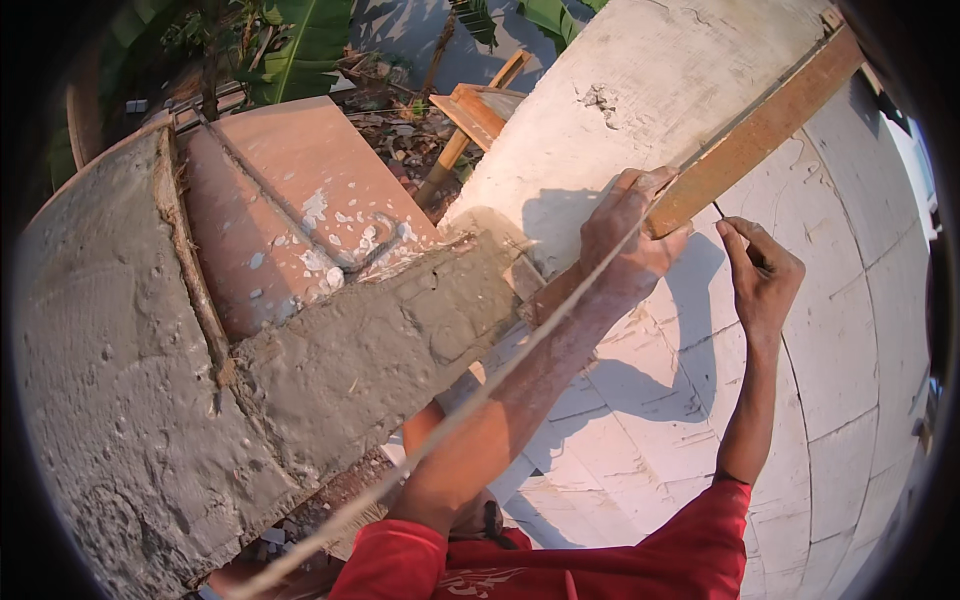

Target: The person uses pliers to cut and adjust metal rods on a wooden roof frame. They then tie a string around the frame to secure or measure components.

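My left hand (622, 238) is wrapped round the lower end of a long brown wooden board (755, 130), which lies slanting up to the right against the pale wall. To the right of that end, my right hand (768, 272) pinches a thin dark nail-like piece (718, 210) between thumb and forefinger. Its tip points up toward the board; most of it is hidden by the fingers. A pale cord (480, 395) runs from the lower left up across my left forearm to the left hand. Whether that hand holds the cord, I cannot tell.
Light block wall (840, 340) fills the right side, with a plastered strip (660, 70) above. Rough grey mortar (350, 340) covers a ledge at left, beside a pink panel (290, 190) with a bent steel rod (290, 220). Banana leaves and a wooden frame (470, 115) stand behind.
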{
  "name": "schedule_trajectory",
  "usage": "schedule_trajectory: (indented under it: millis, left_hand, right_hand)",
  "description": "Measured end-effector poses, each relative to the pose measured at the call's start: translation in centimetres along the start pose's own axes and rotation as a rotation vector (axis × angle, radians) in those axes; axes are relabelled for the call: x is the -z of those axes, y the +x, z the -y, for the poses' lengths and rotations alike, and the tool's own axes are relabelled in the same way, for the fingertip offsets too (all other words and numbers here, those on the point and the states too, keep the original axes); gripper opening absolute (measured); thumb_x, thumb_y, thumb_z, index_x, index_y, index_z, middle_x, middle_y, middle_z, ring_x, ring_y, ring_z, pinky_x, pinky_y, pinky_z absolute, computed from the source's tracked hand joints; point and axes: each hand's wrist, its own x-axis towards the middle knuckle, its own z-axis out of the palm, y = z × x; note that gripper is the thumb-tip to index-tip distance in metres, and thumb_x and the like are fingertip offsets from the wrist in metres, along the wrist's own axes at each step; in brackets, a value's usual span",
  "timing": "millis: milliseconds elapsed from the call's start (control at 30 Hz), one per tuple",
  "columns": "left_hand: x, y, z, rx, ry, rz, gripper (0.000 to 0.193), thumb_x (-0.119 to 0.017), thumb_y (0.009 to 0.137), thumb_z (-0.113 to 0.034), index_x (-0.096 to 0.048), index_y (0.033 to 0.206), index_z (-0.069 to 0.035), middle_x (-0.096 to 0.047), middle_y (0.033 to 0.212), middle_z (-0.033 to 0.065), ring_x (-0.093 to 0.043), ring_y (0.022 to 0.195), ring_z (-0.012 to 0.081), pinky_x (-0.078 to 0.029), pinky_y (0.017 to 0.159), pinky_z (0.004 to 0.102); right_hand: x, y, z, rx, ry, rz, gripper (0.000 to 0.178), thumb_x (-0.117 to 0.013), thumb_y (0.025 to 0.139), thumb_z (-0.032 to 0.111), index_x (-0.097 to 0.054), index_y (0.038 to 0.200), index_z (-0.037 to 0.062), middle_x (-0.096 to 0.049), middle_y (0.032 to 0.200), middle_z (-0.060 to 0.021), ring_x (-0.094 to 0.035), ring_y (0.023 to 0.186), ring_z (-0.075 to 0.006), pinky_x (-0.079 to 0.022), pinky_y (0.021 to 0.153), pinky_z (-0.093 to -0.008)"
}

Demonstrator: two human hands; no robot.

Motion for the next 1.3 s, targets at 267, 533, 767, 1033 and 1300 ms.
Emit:
schedule_trajectory:
  millis: [267, 533, 767, 1033, 1300]
  left_hand:
    - [0.2, 0.3, 0.2, -0.005, -0.038, 0.025, 0.054, -0.084, 0.078, -0.009, -0.063, 0.127, 0.000, -0.068, 0.121, 0.0185, -0.068, 0.112, 0.0316, -0.055, 0.094, 0.0404]
    - [0.6, 0.6, -0.6, 0.065, 0.034, 0.092, 0.055, -0.082, 0.080, -0.013, -0.063, 0.129, 0.000, -0.067, 0.124, 0.0180, -0.067, 0.114, 0.0320, -0.054, 0.097, 0.0401]
    - [0.5, 0.5, -0.4, 0.075, -0.011, 0.062, 0.058, -0.080, 0.083, -0.014, -0.057, 0.134, 0.000, -0.066, 0.125, 0.0184, -0.067, 0.113, 0.0318, -0.054, 0.095, 0.0400]
    - [0.8, 0.7, -0.7, 0.100, 0.008, 0.140, 0.053, -0.079, 0.083, -0.011, -0.059, 0.132, -0.002, -0.065, 0.126, 0.0174, -0.068, 0.113, 0.0303, -0.055, 0.095, 0.0386]
    - [0.6, 0.8, -1.2, 0.210, -0.064, 0.110, 0.056, -0.079, 0.083, -0.009, -0.059, 0.135, -0.005, -0.065, 0.125, 0.0153, -0.068, 0.112, 0.0294, -0.056, 0.093, 0.0377]
  right_hand:
    - [-3.4, 3.0, -2.1, 0.129, -0.052, -0.099, 0.013, -0.076, 0.092, 0.011, -0.078, 0.102, 0.0022, -0.074, 0.080, -0.0137, -0.062, 0.054, -0.0181, -0.049, 0.058, -0.0303]
    - [-4.5, 4.6, -2.7, 0.114, -0.077, -0.028, 0.015, -0.073, 0.091, 0.008, -0.077, 0.103, -0.0012, -0.075, 0.089, -0.0171, -0.066, 0.068, -0.0201, -0.051, 0.065, -0.0324]
    - [-3.0, 2.0, -1.4, 0.078, 0.047, 0.029, 0.014, -0.074, 0.093, 0.010, -0.077, 0.097, -0.0023, -0.076, 0.087, -0.0122, -0.060, 0.063, -0.0168, -0.047, 0.062, -0.0318]
    - [-1.0, 0.2, -0.1, 0.071, 0.018, 0.012, 0.012, -0.074, 0.093, 0.010, -0.076, 0.095, -0.0016, -0.073, 0.080, -0.0100, -0.056, 0.061, -0.0149, -0.045, 0.060, -0.0308]
    - [-1.6, 1.0, 0.0, 0.012, 0.015, 0.015, 0.011, -0.074, 0.093, 0.009, -0.075, 0.094, -0.0021, -0.073, 0.080, -0.0109, -0.057, 0.061, -0.0153, -0.046, 0.060, -0.0306]
